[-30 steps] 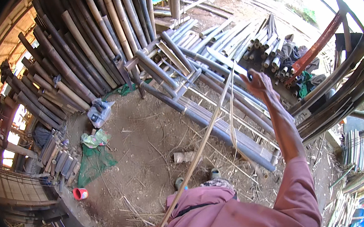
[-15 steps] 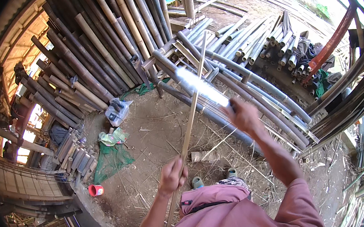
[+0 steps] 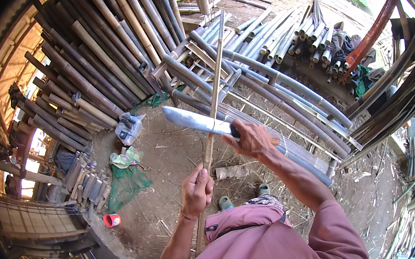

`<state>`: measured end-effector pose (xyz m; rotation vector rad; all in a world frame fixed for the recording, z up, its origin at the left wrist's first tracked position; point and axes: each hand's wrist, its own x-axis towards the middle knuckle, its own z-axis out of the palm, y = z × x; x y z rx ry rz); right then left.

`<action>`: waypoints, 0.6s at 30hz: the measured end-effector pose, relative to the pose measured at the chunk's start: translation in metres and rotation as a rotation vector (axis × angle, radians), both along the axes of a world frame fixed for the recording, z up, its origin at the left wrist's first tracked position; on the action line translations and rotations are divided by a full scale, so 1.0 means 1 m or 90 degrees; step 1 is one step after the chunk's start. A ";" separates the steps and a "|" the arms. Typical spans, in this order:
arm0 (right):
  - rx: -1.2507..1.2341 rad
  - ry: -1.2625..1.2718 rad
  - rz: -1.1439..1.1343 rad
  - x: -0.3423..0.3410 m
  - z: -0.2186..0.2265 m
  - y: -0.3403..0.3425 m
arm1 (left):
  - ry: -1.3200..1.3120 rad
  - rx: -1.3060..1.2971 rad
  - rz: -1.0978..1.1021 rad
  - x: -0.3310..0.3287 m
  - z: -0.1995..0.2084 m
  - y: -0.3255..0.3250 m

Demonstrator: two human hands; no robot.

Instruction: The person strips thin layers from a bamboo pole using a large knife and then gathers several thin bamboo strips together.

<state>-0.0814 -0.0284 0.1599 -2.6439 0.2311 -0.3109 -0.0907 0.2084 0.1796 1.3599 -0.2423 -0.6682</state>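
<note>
My left hand grips a long thin bamboo strip that points straight away from me, up the middle of the view. A big knife with a broad grey blade is in my right hand, which holds its handle. The blade lies crosswise against the strip, its tip pointing left, a little above my left hand. My pink sleeve and shirt fill the lower right.
Thick bamboo poles lean in a stack at the left. More cut poles lie on the dirt ahead. A plastic bag, green netting and a small red cup lie at the lower left.
The strip has swung upright to the centre. My left hand took hold of it higher up, and my right hand brought the knife across it.
</note>
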 end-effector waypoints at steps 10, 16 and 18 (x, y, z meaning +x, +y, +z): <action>0.010 0.029 -0.197 0.021 0.035 -0.109 | 0.102 0.002 -0.071 -0.096 -0.003 0.094; -0.057 -0.080 -0.041 0.012 0.064 -0.065 | 0.135 -0.200 -0.263 -0.070 -0.016 0.104; -0.079 -0.063 -0.005 0.008 0.083 -0.052 | 0.143 -0.250 -0.204 -0.040 0.004 0.052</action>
